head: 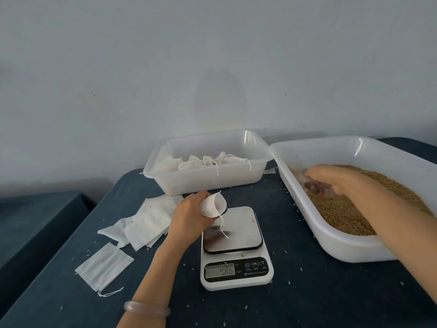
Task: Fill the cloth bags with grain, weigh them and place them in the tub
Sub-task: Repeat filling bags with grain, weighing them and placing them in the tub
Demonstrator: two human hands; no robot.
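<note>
Now our left hand (189,218) pinches the bag (212,204), surely soft and light, mouth just above the grip; our right hand (331,179) grips a scoop (315,188).

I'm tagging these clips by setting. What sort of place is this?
Likely a makeshift hand-packing station, home or small workshop: a cloth-covered table against a bare wall, a small digital scale, a tub of grain and a tub of filled cloth bags.

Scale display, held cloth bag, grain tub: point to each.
scale display (220,271), head view, middle of the screen.
cloth bag (212,205), head view, its white side.
grain tub (350,250), head view, near white wall.
</note>
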